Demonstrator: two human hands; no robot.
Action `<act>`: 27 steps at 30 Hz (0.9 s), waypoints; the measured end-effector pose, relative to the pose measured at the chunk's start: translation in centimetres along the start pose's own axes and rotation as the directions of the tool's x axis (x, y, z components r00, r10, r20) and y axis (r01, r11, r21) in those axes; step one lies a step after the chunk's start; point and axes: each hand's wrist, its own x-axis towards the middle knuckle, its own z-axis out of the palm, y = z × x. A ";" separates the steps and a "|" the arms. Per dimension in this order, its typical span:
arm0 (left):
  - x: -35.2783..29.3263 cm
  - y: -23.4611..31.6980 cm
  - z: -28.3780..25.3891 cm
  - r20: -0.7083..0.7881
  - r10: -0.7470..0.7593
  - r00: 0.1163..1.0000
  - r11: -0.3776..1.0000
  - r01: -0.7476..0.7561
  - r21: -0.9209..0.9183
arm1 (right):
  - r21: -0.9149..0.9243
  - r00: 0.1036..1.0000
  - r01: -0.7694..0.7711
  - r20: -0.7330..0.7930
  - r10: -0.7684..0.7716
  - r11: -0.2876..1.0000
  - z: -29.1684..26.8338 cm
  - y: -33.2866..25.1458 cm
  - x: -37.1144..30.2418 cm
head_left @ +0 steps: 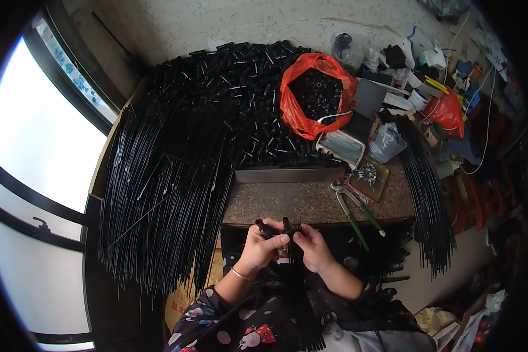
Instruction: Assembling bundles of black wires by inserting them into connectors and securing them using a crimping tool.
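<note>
My left hand is closed round a short black tube, just past the front edge of the workbench. Right beside it, my right hand pinches a small dark part with a ridged end. Between the fingertips of both hands a slim black piece stands up; I cannot make out how the parts join. Long black rods lie across my lap, below the hands. To the right of them, pliers with green handles rest on the bench edge.
A large heap of short black tubes fills the back. Bundles of thin black rods hang over the front at left and right. An orange-red bag holds black parts. A shallow tray of small metal pieces sits near the pliers.
</note>
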 end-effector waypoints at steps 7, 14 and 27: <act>1.0 3.0 2.0 0.418 0.370 0.829 0.194 -0.509 0.838 | 0.020 0.994 0.057 -0.095 -0.055 0.998 -0.1 0.5 -0.4; -0.2 1.9 0.8 0.022 -0.141 0.990 0.977 0.136 0.167 | 0.098 0.953 -0.240 0.216 0.215 0.966 -0.6 -0.9 -0.4; 1.1 2.3 -0.1 0.039 -0.033 0.999 0.878 0.010 0.479 | -0.037 0.993 -0.067 0.090 0.070 0.997 0.7 0.0 -0.3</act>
